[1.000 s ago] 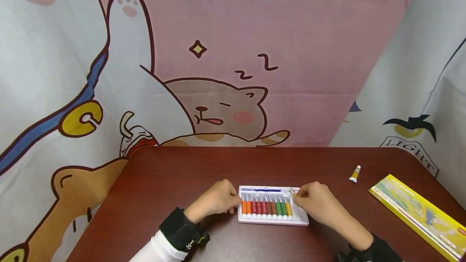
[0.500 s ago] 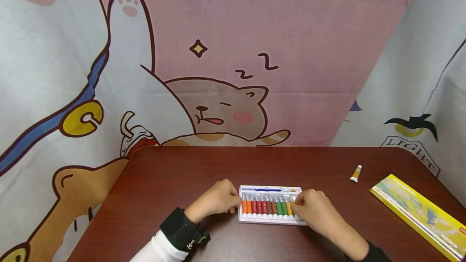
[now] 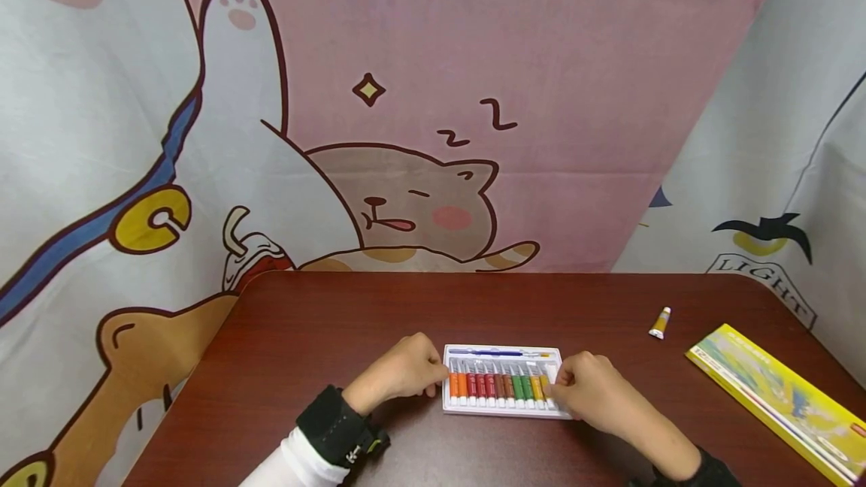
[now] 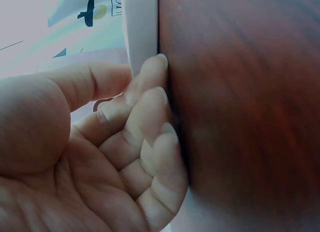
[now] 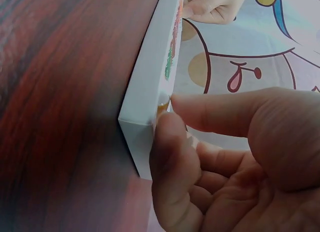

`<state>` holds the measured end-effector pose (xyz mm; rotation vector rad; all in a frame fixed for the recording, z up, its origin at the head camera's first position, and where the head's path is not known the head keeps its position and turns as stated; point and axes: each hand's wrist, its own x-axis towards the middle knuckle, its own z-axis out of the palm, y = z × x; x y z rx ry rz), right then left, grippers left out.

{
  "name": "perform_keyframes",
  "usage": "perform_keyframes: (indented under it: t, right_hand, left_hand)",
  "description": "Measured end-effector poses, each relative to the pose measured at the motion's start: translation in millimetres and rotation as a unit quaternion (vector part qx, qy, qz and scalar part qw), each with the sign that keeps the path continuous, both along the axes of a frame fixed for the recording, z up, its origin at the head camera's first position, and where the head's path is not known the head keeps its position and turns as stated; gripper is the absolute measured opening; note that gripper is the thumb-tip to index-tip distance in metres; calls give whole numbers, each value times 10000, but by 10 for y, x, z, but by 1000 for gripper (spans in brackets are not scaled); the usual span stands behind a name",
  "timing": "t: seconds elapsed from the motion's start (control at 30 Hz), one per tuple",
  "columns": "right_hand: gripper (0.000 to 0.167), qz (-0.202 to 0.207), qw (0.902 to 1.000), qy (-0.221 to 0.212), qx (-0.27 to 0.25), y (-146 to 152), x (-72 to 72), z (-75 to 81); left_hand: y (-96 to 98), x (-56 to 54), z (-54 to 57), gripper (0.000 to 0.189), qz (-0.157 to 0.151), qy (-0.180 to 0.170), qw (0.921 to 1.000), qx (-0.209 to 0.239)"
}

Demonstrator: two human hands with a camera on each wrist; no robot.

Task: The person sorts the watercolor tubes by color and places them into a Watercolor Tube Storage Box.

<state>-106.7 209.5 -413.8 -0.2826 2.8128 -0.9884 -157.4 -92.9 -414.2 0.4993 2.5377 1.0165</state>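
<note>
A white plastic tray [image 3: 501,413] lies on the table with a row of paint tubes [image 3: 490,389] in it, running from orange through red, brown and green to yellow. Along its far side lies a blue-handled paintbrush [image 3: 485,353]. My left hand [image 3: 399,368] pinches the tray's left edge between thumb and fingers; the other fingertips touch the tabletop in the left wrist view. At the right end of the row, my right hand [image 3: 597,391] pinches a yellow paint tube [image 5: 162,107] in the tray, mostly covered by thumb and forefinger.
Another yellow-brown paint tube [image 3: 660,323] lies alone at the right back of the dark red-brown table [image 3: 352,307]. A flat yellow box [image 3: 778,404] lies slantwise near the right edge. A cloth printed with cartoon animals [image 3: 555,81] hangs behind the table.
My right hand has brought the yellow paint tube down from near the paintbrush into the row's right end, then shifted slightly right. The left hand keeps its place on the tray.
</note>
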Motion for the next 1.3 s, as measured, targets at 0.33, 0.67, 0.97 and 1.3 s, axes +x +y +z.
perform_keyframes:
  t: [0.33,0.67,0.97,1.3]
  right_hand:
    - [32,195,9997,-100,-97,34,-12,-29]
    - [32,149,9999,40,19,2,7,-65]
    - [31,40,9997,95,243,-35,7,-76]
    - [34,14,9992,199,340,-47,9,-68]
  left_hand:
    - [-2,-13,-7,31,14,-59,10000,-45]
    - [0,-14,-10,32,10,-14,10000,-40]
    - [1,-2,-8,32,4,7,10000,-27]
    - [-7,0,-4,30,-7,23,10000,0]
